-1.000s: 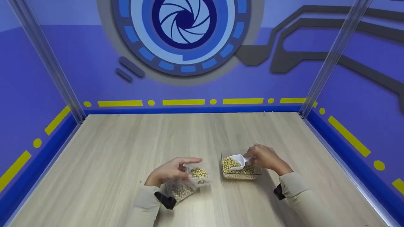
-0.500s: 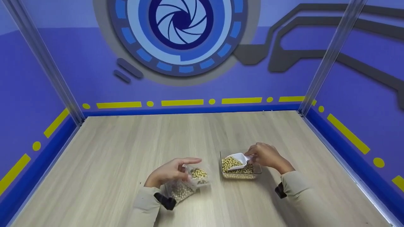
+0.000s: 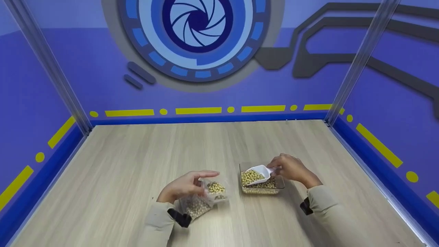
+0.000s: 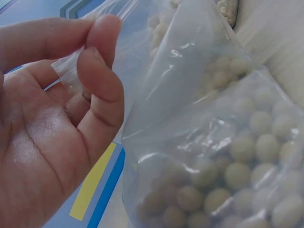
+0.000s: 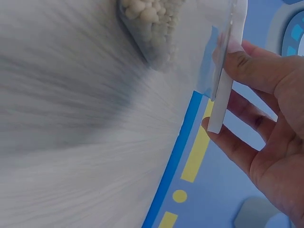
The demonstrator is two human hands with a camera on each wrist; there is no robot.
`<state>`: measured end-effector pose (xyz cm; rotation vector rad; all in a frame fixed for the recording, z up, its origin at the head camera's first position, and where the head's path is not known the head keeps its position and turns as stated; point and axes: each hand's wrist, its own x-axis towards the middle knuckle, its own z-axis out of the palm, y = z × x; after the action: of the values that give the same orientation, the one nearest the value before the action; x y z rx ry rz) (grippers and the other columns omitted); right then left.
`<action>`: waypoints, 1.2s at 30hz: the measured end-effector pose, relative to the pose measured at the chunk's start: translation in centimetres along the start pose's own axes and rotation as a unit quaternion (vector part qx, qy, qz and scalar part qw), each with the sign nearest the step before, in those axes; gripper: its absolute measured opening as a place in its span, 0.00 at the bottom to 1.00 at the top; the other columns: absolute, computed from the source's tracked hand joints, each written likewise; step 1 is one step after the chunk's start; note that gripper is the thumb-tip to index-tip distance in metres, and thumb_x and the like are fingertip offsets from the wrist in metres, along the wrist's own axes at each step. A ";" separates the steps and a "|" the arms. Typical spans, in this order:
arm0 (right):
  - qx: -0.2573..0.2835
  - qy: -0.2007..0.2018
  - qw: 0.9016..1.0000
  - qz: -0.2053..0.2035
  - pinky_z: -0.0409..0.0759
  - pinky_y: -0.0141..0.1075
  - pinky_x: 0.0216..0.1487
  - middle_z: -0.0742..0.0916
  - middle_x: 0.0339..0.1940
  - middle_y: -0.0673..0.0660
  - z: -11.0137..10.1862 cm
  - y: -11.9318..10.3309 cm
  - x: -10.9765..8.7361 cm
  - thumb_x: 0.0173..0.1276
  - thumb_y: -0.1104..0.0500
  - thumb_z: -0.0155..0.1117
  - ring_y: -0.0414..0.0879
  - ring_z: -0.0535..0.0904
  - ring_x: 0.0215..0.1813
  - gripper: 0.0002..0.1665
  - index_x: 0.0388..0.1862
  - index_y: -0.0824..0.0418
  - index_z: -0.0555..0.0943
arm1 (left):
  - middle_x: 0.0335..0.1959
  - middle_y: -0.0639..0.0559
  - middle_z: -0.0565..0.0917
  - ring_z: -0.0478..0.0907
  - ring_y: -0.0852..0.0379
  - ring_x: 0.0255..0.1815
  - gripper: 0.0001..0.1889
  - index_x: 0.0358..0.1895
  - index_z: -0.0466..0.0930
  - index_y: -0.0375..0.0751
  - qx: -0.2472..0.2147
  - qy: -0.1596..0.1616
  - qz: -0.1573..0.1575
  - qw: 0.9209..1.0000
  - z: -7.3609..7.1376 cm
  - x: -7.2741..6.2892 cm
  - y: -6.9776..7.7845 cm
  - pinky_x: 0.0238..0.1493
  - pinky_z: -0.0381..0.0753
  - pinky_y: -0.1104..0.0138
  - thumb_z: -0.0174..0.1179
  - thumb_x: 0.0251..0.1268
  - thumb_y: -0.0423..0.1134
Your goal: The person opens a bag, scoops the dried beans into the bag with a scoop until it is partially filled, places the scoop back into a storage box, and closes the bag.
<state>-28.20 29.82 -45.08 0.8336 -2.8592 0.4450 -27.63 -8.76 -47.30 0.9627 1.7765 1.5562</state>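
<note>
My left hand [image 3: 183, 187] pinches the edge of a clear plastic bag [image 3: 197, 207] that holds pale round beans. Thumb and fingertips meet on the thin film in the left wrist view, and the bag [image 4: 213, 156] bulges beside the palm. More beans [image 3: 216, 187] show in its mouth. To the right stands a clear rectangular container [image 3: 261, 191] with similar beans in it. My right hand [image 3: 291, 168] grips the handle of a white scoop [image 3: 263, 171], whose bowl sits among the beans with some in it. In the right wrist view, thumb and fingers hold the flat handle [image 5: 219, 107].
Both things stand near the front middle of a light wooden table [image 3: 164, 147]. Blue-purple panels [image 3: 85, 75] enclose its back and sides, with metal posts [image 3: 51, 65] at the back corners.
My right hand has shifted slightly up and to the right, and the scoop has tilted a little in the container. The left hand and the bag have stayed nearly still.
</note>
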 end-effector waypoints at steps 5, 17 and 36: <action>0.004 0.000 1.000 -0.016 0.80 0.45 0.38 0.89 0.37 0.52 0.0 0.4 0.0 0.51 0.68 0.72 0.50 0.81 0.39 0.14 0.38 0.59 0.89 | 0.75 0.36 0.56 0.74 0.66 0.22 0.36 0.73 0.59 0.36 0.001 0.004 -0.004 1.000 0.1 -0.1 0.1 0.33 0.79 0.72 0.50 0.58 0.18; 0.028 0.006 0.998 -0.049 0.76 0.44 0.40 0.89 0.38 0.55 0.2 1.1 -0.3 0.52 0.68 0.71 0.50 0.79 0.38 0.14 0.40 0.62 0.88 | 0.75 0.33 0.55 0.72 0.67 0.20 0.35 0.72 0.59 0.35 -0.010 0.009 0.001 1.000 0.2 -0.2 -0.1 0.31 0.78 0.73 0.51 0.58 0.18; 0.092 0.028 0.994 -0.055 0.76 0.43 0.40 0.89 0.37 0.55 -0.3 1.4 -0.2 0.53 0.68 0.71 0.50 0.80 0.38 0.14 0.41 0.63 0.88 | 0.74 0.38 0.59 0.77 0.66 0.26 0.35 0.72 0.63 0.40 0.031 0.023 -0.008 0.999 0.3 0.0 0.0 0.29 0.75 0.72 0.51 0.58 0.18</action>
<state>-28.77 31.12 -45.14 0.9874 -2.7352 0.7139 -27.37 -8.61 -47.31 0.9464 1.8688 1.5335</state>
